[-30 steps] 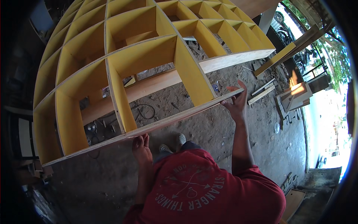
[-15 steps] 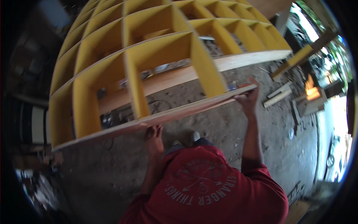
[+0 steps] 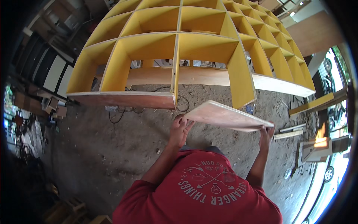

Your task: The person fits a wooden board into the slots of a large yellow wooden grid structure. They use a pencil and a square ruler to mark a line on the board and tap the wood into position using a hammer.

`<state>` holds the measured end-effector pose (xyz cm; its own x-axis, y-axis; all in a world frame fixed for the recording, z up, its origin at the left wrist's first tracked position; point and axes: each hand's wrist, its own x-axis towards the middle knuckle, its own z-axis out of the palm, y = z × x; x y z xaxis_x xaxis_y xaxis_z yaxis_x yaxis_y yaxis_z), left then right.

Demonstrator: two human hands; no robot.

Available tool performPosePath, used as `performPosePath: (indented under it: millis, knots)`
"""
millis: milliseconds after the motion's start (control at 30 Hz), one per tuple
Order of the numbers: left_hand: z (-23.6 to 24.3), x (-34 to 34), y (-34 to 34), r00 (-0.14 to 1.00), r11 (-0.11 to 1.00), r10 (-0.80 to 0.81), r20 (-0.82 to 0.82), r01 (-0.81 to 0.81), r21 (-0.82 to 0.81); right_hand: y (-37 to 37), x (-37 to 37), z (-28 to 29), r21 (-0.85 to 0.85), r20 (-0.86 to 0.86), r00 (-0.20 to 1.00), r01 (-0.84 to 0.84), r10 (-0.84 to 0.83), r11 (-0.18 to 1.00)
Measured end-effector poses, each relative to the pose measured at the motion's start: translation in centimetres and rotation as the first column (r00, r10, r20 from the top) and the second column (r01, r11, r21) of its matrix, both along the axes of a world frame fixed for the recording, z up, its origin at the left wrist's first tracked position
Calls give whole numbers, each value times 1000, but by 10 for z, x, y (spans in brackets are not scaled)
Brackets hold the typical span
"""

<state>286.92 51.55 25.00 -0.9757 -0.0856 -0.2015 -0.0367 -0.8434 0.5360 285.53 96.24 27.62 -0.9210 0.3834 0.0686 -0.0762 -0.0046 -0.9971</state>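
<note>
My left hand (image 3: 180,128) and my right hand (image 3: 267,132) grip opposite ends of a loose pale plywood board (image 3: 223,116), held out over my red shirt. The board is apart from the large yellow gridded cabinet (image 3: 201,52) ahead of me. Along that cabinet's near left edge runs a reddish-faced strip (image 3: 123,100); to its right the front of the compartment is open, with the end of a yellow divider (image 3: 240,93) exposed above the board. My fingertips on the far side of the board are partly hidden.
Dirt-covered concrete floor (image 3: 104,160) lies under me, with a looped dark cable (image 3: 118,119). Wood offcuts (image 3: 288,135) and a leaning yellow-edged plank (image 3: 311,104) are on the right, a car (image 3: 328,173) outside beyond. Dark panels and scrap wood (image 3: 52,108) line the left.
The board has come away from the yellow cabinet's front edge, toward me, leaving a gap beside the reddish strip. Both hands moved with it. The view has shifted, showing more of the left side.
</note>
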Motion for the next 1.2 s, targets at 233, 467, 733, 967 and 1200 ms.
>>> performPosePath:
  millis: [233,467,733,967,1200]
  knots:
    - [83,-6,64,969,859,68,-238,-178,-479,45,35,-69,64,537,824,-256,183,965]
    - [121,-5,165,843,532,-150,-517,-372,-761,-10,33,94,470,-59,986,-110,155,876]
    - [125,3,183,665,275,-536,-521,-446,-852,-70,31,145,711,332,798,-562,503,422]
    - [137,5,158,707,333,-373,-601,-502,-798,-45,34,144,641,331,813,-566,479,518]
    - [53,49,39,897,-10,-65,-438,-439,-898,53,40,180,327,156,906,-424,394,845]
